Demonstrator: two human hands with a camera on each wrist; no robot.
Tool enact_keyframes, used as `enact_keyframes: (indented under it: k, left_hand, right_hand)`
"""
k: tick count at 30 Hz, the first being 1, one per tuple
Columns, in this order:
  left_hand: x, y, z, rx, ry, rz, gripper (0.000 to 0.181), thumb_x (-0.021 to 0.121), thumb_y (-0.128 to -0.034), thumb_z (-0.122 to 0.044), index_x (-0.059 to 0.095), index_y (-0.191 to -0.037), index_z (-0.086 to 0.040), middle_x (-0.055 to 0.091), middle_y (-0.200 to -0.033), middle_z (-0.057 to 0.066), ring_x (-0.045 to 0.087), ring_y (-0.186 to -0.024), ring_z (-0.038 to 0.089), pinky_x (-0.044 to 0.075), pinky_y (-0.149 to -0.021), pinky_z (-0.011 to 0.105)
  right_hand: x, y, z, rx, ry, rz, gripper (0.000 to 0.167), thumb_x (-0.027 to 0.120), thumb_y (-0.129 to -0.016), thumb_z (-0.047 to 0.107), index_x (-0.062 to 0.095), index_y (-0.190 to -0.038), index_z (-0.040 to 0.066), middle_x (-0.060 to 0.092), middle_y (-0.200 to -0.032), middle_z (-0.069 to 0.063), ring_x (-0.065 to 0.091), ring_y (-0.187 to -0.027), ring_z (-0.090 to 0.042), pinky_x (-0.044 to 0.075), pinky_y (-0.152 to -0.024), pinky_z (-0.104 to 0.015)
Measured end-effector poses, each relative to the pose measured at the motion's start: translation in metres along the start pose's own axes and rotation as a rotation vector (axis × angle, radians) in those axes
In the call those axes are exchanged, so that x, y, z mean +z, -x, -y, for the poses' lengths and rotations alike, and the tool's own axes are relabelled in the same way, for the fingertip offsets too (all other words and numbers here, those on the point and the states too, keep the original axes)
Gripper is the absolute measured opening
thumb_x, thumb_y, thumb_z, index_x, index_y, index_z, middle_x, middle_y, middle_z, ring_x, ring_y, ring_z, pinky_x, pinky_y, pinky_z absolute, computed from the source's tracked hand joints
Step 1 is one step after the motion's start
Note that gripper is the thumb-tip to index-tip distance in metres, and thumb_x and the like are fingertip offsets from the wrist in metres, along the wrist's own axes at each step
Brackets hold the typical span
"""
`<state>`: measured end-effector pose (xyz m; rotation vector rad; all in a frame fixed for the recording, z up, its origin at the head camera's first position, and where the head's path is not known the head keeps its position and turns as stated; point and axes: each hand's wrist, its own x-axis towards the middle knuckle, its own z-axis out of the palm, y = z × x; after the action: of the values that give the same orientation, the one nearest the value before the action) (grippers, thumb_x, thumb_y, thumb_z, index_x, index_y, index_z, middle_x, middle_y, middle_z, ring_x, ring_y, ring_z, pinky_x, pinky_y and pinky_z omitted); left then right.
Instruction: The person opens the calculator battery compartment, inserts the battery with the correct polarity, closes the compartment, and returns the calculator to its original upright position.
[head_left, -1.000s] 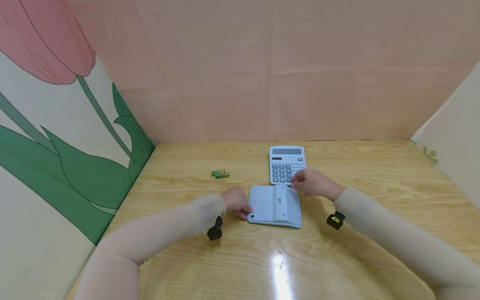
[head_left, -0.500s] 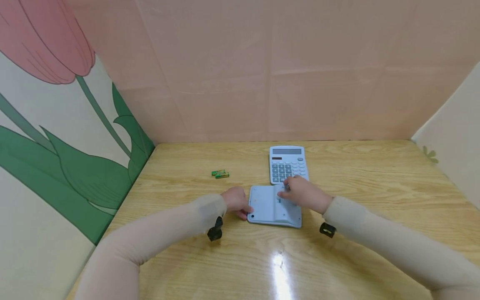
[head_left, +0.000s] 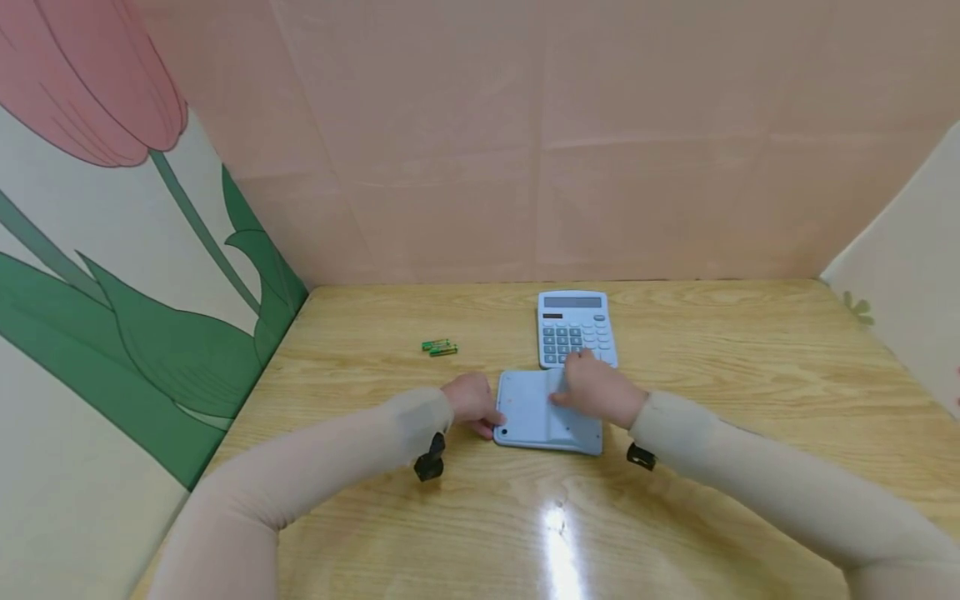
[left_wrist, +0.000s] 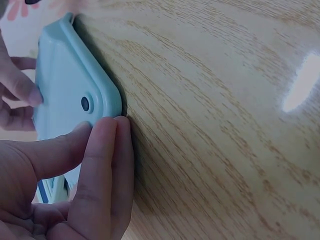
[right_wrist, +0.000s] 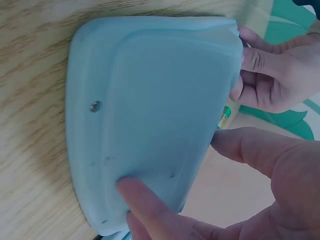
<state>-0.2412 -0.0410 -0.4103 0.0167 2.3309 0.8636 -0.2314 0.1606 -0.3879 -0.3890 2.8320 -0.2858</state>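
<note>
A pale blue calculator lies face down on the table, its raised back ridge on the right side. My left hand pinches its near left corner, beside a round black foot in the left wrist view. My right hand grips the far part of the ridge, covering it in the head view. In the right wrist view, the thumb touches the ridge's edge and a finger rests on the sloping back. Just behind lies a second calculator, keys up, its lower edge partly hidden by my right hand.
Green batteries lie on the wooden table to the left of the second calculator. A pink wall covering rises along the back, and a tulip-printed panel borders the left side.
My right hand has moved left, from the face-down calculator's far right corner onto its raised ridge. My left hand and both calculators have stayed in place.
</note>
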Motion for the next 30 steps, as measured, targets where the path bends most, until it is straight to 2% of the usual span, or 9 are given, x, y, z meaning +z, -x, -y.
enact_keyframes:
  k: [5,11,14,16,18,20,22,26,30]
  left_hand:
    - [0.0,-0.001,0.0,-0.002,-0.008,0.003,0.014,0.073,-0.0856,-0.006,0.064,-0.076,-0.001,0.068,-0.069,0.01,0.062,-0.048,0.009,0.052,-0.048,0.016]
    - [0.0,0.0,-0.001,-0.008,0.007,0.0,0.015,0.073,-0.0852,-0.005,0.062,-0.076,-0.001,0.067,-0.069,0.01,0.061,-0.048,0.009,0.052,-0.046,0.016]
    - [0.0,0.002,-0.002,-0.012,0.012,0.0,0.015,0.073,-0.0852,-0.005,0.061,-0.077,-0.001,0.067,-0.07,0.01,0.061,-0.048,0.01,0.052,-0.046,0.015]
    - [0.0,0.002,-0.002,-0.013,0.02,0.002,0.015,0.073,-0.0852,-0.004,0.061,-0.077,-0.001,0.067,-0.07,0.01,0.062,-0.048,0.01,0.051,-0.046,0.015]
    - [0.0,0.003,-0.002,-0.012,0.023,0.003,0.015,0.073,-0.0852,-0.004,0.061,-0.077,-0.001,0.066,-0.069,0.009,0.062,-0.048,0.01,0.051,-0.045,0.015]
    - [0.0,0.004,-0.001,-0.007,0.022,0.003,0.015,0.073,-0.0851,-0.004,0.061,-0.076,-0.001,0.066,-0.069,0.009,0.062,-0.048,0.01,0.051,-0.046,0.015]
    - [-0.001,0.005,-0.001,-0.004,0.02,0.003,0.015,0.073,-0.0851,-0.004,0.061,-0.076,-0.001,0.066,-0.069,0.009,0.062,-0.048,0.01,0.051,-0.046,0.015]
    - [-0.002,0.007,-0.002,-0.002,0.005,0.0,0.015,0.073,-0.0853,-0.005,0.063,-0.075,-0.001,0.066,-0.068,0.009,0.062,-0.049,0.01,0.051,-0.046,0.014]
    - [-0.002,0.008,-0.003,-0.004,0.004,-0.001,0.014,0.074,-0.0847,-0.005,0.064,-0.075,-0.001,0.067,-0.067,0.009,0.062,-0.049,0.01,0.052,-0.047,0.015]
  right_hand:
    - [0.0,-0.003,0.004,0.033,-0.008,0.03,0.072,0.07,-0.088,0.034,0.042,-0.128,-0.019,0.052,-0.113,-0.03,0.056,-0.077,-0.022,0.059,-0.07,-0.037]
    - [0.0,-0.003,0.006,0.052,-0.021,0.044,0.073,0.071,-0.087,0.034,0.041,-0.128,-0.019,0.051,-0.113,-0.029,0.057,-0.077,-0.023,0.058,-0.066,-0.035]
    - [0.0,-0.001,0.004,0.051,-0.067,0.037,0.071,0.07,-0.087,0.033,0.04,-0.131,-0.015,0.051,-0.118,-0.031,0.058,-0.086,-0.026,0.058,-0.073,-0.039]
    - [0.0,0.001,0.001,0.039,-0.116,0.027,0.063,0.069,-0.088,0.031,0.042,-0.13,-0.008,0.051,-0.119,-0.029,0.058,-0.089,-0.027,0.057,-0.074,-0.04]
    - [0.0,0.003,-0.003,0.018,-0.162,0.011,0.05,0.069,-0.089,0.03,0.047,-0.123,0.001,0.052,-0.115,-0.024,0.056,-0.088,-0.027,0.055,-0.069,-0.038]
    - [0.001,0.004,-0.007,-0.014,-0.193,-0.004,0.035,0.069,-0.089,0.028,0.051,-0.111,0.008,0.054,-0.105,-0.018,0.054,-0.08,-0.024,0.049,-0.06,-0.032]
    - [0.001,0.005,-0.01,-0.047,-0.199,-0.017,0.027,0.068,-0.09,0.028,0.052,-0.103,0.011,0.053,-0.096,-0.013,0.052,-0.074,-0.022,0.043,-0.055,-0.028]
    - [0.002,0.006,-0.014,-0.094,-0.205,-0.029,0.024,0.069,-0.09,0.028,0.054,-0.097,0.011,0.053,-0.086,-0.009,0.049,-0.069,-0.02,0.04,-0.053,-0.027]
    - [-0.001,0.007,-0.019,-0.14,-0.216,-0.018,0.033,0.074,-0.086,0.034,0.056,-0.1,0.01,0.056,-0.092,-0.01,0.051,-0.077,-0.021,0.045,-0.059,-0.029]
